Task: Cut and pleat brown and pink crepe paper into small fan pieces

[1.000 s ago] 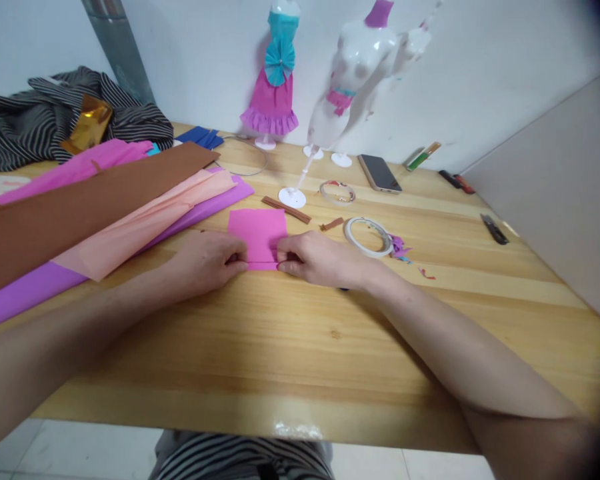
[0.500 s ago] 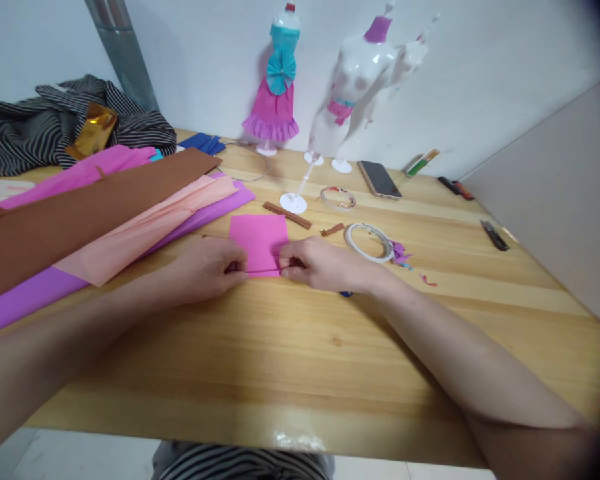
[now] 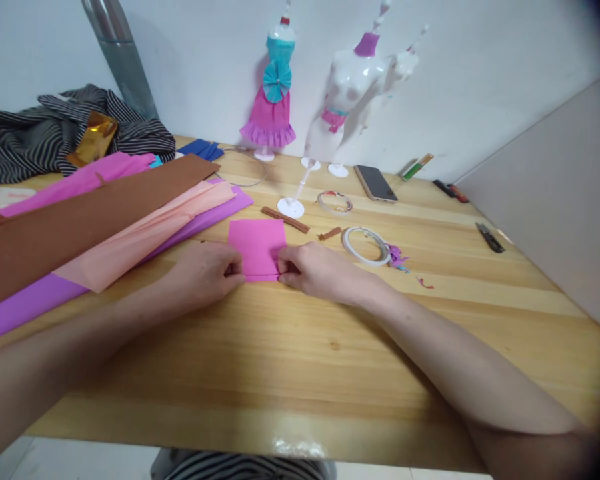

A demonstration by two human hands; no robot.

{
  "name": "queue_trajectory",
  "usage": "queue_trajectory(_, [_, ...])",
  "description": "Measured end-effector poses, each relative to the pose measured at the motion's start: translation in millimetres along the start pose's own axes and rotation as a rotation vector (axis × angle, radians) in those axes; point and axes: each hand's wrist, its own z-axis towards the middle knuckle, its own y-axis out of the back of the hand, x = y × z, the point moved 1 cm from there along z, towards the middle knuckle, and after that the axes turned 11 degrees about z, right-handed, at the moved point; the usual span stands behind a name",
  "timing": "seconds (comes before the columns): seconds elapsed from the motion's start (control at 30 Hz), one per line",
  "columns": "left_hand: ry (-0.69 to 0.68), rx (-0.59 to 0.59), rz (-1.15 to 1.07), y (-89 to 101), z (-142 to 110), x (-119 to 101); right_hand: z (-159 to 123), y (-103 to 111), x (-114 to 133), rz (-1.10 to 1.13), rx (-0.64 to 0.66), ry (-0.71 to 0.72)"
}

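Note:
A pink square of crepe paper (image 3: 257, 243) lies on the wooden table, with a narrow fold along its near edge. My left hand (image 3: 210, 269) pinches the fold at its left end, fingers closed. At the right end, my right hand (image 3: 310, 270) is closed on the same folded edge. Just beyond the paper lies a folded brown strip (image 3: 285, 219). To the right of it are a small brown scrap (image 3: 330, 233) and a white roll of tape (image 3: 349, 247).
Brown paper (image 3: 95, 217), peach paper (image 3: 150, 227) and purple paper (image 3: 75, 293) are piled at left. Along the wall stand a dressed mannequin (image 3: 270, 120) and a white mannequin torso (image 3: 350, 80). A phone (image 3: 375, 183) and a box cutter (image 3: 490, 237) lie to the right.
Both hands keep their pinch on the folded edge of the pink paper, with hardly any movement. The whole view has shifted slightly, so things sit a little lower.

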Motion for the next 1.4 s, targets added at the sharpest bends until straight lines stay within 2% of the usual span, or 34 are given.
queue_trajectory(0.2, [0.027, -0.015, 0.012, 0.8, 0.0, 2.4, 0.1, 2.0, 0.9, 0.036, 0.018, -0.009])
queue_trajectory(0.4, [-0.020, 0.086, -0.120, 10.6, -0.4, 4.7, 0.0, 0.4, -1.6, 0.015, -0.018, -0.017])
queue_trajectory(0.57, [-0.013, 0.080, -0.097, 13.0, -1.4, 5.6, 0.9, 2.4, -1.9, 0.017, -0.025, -0.037])
queue_trajectory(0.97, [-0.092, 0.128, -0.231, 14.7, 2.0, 17.5, -1.5, 0.7, -2.1, 0.020, -0.086, 0.012])
queue_trajectory(1.1, [-0.043, 0.142, -0.233, 13.1, -1.0, 13.3, -0.9, 0.8, -1.9, 0.050, -0.066, 0.010])
queue_trajectory(1.23, [0.013, 0.076, -0.157, 9.8, -3.2, 4.9, 0.1, -1.3, -4.1, 0.073, -0.050, 0.011])
queue_trajectory(1.4, [-0.030, 0.004, -0.067, 4.0, -1.7, 2.7, 1.4, -2.7, -8.6, 0.117, -0.004, 0.035])
